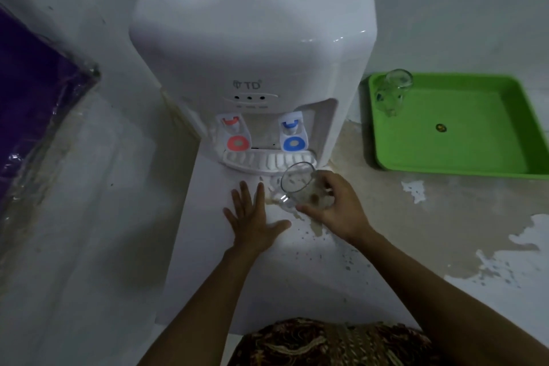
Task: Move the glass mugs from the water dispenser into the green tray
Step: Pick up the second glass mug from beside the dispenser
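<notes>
One glass mug (298, 187) is gripped by the right hand (335, 208), tilted, just in front of the water dispenser (252, 53) and its drip grille (267, 161) — below the blue tap (292, 134). The left hand (252, 217) is laid flat with fingers spread on the dispenser's white front, nothing held. To the dispenser's right, a second mug (392, 92) is seen in the green tray (475, 163) — at its near-dispenser back corner.

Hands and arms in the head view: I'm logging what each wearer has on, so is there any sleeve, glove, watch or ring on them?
Both arms are bare up to the bottom frame edge: no sleeves show. The left hand and right hand have no gloves, and no watch, bracelet or ring is visible. The light is dim, so a thin ring could be missed. The only clothing visible is dark, brown-patterned fabric at the bottom edge.
</notes>
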